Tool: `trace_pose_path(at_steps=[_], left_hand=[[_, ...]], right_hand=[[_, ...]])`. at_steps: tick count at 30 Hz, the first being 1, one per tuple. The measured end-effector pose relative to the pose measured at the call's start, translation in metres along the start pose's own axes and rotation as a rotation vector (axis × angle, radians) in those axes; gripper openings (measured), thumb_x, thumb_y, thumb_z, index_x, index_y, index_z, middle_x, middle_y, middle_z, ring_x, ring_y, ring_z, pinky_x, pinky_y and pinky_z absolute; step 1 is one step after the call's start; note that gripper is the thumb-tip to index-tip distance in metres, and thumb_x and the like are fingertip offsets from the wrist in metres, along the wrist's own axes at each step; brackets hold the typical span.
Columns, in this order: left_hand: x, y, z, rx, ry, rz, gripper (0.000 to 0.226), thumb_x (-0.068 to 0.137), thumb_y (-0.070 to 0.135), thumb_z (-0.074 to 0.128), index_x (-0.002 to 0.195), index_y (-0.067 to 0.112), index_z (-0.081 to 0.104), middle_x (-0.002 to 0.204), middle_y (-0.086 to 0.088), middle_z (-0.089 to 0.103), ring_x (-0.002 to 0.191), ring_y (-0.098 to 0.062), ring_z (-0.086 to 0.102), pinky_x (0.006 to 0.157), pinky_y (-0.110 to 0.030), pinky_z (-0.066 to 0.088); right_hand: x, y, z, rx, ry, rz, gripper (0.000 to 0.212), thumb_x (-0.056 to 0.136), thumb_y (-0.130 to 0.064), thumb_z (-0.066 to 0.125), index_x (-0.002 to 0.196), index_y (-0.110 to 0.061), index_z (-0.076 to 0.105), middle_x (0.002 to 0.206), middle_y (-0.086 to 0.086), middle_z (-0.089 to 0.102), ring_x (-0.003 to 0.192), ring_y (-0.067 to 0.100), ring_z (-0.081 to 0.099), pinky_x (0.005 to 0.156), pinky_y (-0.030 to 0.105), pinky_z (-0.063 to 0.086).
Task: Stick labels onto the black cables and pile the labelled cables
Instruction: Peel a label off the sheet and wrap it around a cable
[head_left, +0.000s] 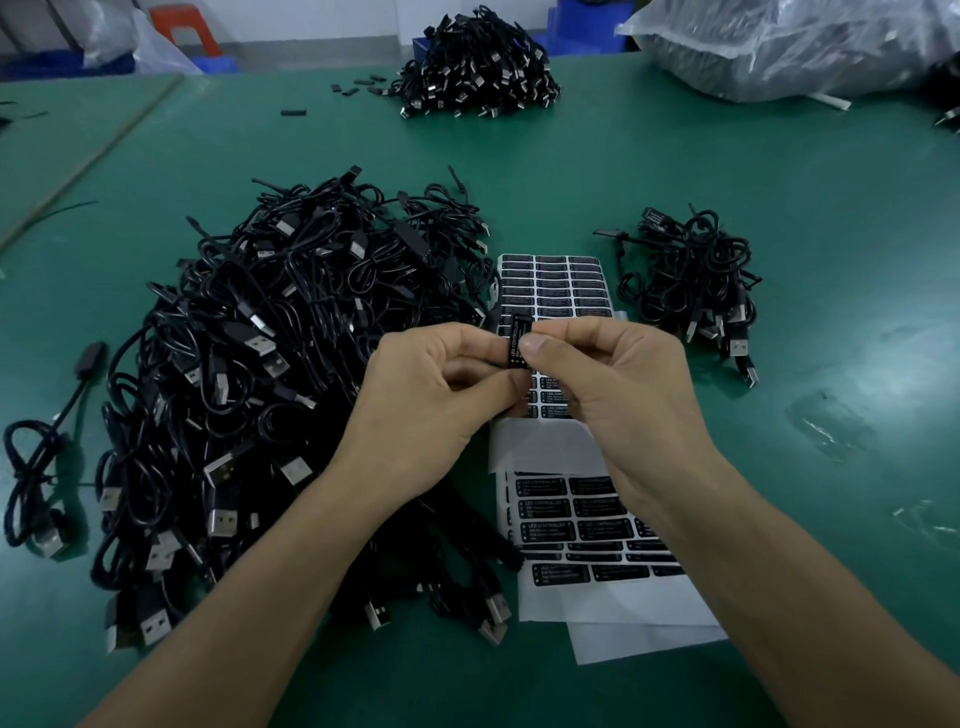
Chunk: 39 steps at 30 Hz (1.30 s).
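The left hand (431, 387) and right hand (615, 387) both pinch the cable's small controller block (520, 340): probably light and stiff, best held by its edges.

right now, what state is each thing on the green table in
left hand: pinches the small black labelled cable block
right hand: pinches the same block
large heap of black usb cables: tangled, on the left
small pile of black cables: heaped on the right
white sheets of black labels: flat, overlapping, partly peeled
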<state>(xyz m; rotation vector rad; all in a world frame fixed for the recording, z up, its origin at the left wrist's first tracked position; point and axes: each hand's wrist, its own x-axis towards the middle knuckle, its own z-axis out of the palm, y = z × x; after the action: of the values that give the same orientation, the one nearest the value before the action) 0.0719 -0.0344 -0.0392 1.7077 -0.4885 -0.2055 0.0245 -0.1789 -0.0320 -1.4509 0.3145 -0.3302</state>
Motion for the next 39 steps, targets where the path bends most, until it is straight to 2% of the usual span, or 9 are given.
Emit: trace_pose_path(at_steps=[3, 11, 17, 27, 32, 34, 36, 39], left_hand=[[0.0003, -0.0009, 0.0004, 0.006, -0.004, -0.004, 0.009, 0.085, 0.011, 0.078, 0.090, 0.018, 0.074, 0.070, -0.003, 0.076, 0.069, -0.020, 0.075, 0.071, -0.030, 0.061], [0.0002, -0.0018, 0.0009, 0.004, -0.005, -0.001, 0.011, 0.085, 0.012, 0.079, 0.090, 0.021, 0.074, 0.071, -0.001, 0.077, 0.070, -0.019, 0.075, 0.074, -0.034, 0.061], [-0.0001, -0.0016, 0.0010, 0.002, -0.008, -0.004, 0.011, 0.085, 0.011, 0.079, 0.091, 0.019, 0.074, 0.072, -0.001, 0.077, 0.071, -0.019, 0.075, 0.073, -0.031, 0.061], [0.0001, -0.0025, 0.0010, 0.011, -0.006, 0.027, 0.009, 0.085, 0.014, 0.079, 0.090, 0.020, 0.075, 0.075, -0.002, 0.077, 0.071, -0.018, 0.075, 0.074, -0.032, 0.062], [0.0005, -0.0038, 0.0015, -0.033, 0.012, 0.022, 0.007, 0.083, 0.020, 0.071, 0.088, 0.018, 0.075, 0.076, -0.005, 0.077, 0.074, -0.023, 0.075, 0.077, -0.041, 0.061], [0.0009, -0.0046, 0.0007, -0.029, -0.002, 0.030, 0.004, 0.087, 0.014, 0.072, 0.088, 0.017, 0.075, 0.076, -0.005, 0.077, 0.072, -0.022, 0.075, 0.075, -0.037, 0.061], [0.0013, -0.0048, 0.0001, -0.028, -0.007, 0.036, 0.010, 0.090, 0.008, 0.071, 0.087, 0.016, 0.075, 0.075, -0.005, 0.077, 0.069, -0.019, 0.074, 0.069, -0.028, 0.059], [0.0017, -0.0030, 0.0002, -0.059, -0.008, 0.038, 0.010, 0.090, 0.004, 0.070, 0.086, 0.012, 0.074, 0.072, -0.006, 0.076, 0.063, -0.015, 0.073, 0.062, -0.019, 0.054]], right_hand=[[0.0000, -0.0005, 0.0006, -0.002, 0.018, 0.005, 0.011, 0.084, -0.006, 0.077, 0.078, -0.016, 0.074, 0.058, -0.012, 0.067, 0.050, -0.005, 0.056, 0.052, 0.007, 0.042], [-0.0013, -0.0008, 0.0010, -0.006, 0.040, 0.006, 0.013, 0.082, -0.006, 0.078, 0.076, -0.017, 0.074, 0.059, -0.010, 0.069, 0.053, -0.005, 0.059, 0.055, 0.008, 0.044], [-0.0021, -0.0009, 0.0012, -0.010, 0.046, -0.008, 0.014, 0.082, -0.006, 0.079, 0.075, -0.018, 0.074, 0.058, -0.010, 0.068, 0.052, -0.004, 0.059, 0.055, 0.008, 0.044], [-0.0008, 0.0014, -0.0004, -0.019, 0.046, -0.066, 0.016, 0.078, -0.006, 0.081, 0.074, -0.019, 0.075, 0.069, -0.003, 0.074, 0.068, 0.006, 0.070, 0.065, 0.015, 0.053], [0.0002, 0.0029, -0.0021, -0.032, 0.075, -0.059, 0.017, 0.075, -0.009, 0.086, 0.081, -0.017, 0.071, 0.072, 0.003, 0.074, 0.070, 0.013, 0.072, 0.068, 0.020, 0.056], [0.0004, 0.0034, -0.0022, -0.049, 0.080, -0.063, 0.020, 0.074, -0.011, 0.087, 0.082, -0.017, 0.070, 0.071, 0.002, 0.074, 0.070, 0.012, 0.072, 0.067, 0.020, 0.056], [0.0004, 0.0039, -0.0023, -0.082, 0.070, -0.083, 0.019, 0.075, -0.012, 0.086, 0.083, -0.018, 0.070, 0.069, -0.001, 0.073, 0.068, 0.010, 0.071, 0.067, 0.021, 0.057], [0.0011, 0.0048, -0.0040, -0.165, 0.043, -0.124, 0.018, 0.078, -0.017, 0.084, 0.090, -0.023, 0.073, 0.070, -0.005, 0.073, 0.068, 0.007, 0.069, 0.072, 0.029, 0.059]])
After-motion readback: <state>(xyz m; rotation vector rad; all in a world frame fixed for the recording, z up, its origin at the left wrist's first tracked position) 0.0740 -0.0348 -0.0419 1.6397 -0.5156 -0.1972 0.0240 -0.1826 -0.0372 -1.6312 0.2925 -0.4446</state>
